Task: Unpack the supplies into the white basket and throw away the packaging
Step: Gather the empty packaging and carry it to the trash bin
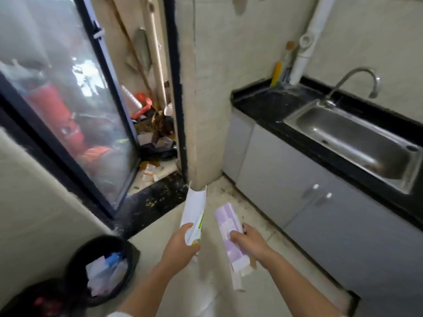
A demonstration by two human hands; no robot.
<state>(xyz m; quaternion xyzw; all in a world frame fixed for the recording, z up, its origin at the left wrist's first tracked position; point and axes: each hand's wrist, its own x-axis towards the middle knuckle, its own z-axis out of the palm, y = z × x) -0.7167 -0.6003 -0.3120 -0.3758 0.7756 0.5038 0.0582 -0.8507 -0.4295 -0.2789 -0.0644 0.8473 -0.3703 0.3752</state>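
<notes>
Standing by the sink (357, 138), we grip an opened white carton (193, 213) in our left hand (180, 245) and a purple box (230, 227) in our right hand (248, 240), best carried squarely over the black bin (75, 264) at lower left before letting go.

Steel sink (352, 138); grey cabinets (297, 179)

Print on the white carton (194, 216) and purple box (229, 227) is blurred.

Lying pale and dirty, tiled floor (174, 227); standing on it at lower left, two black bins (103, 268) holding paper scraps.
</notes>
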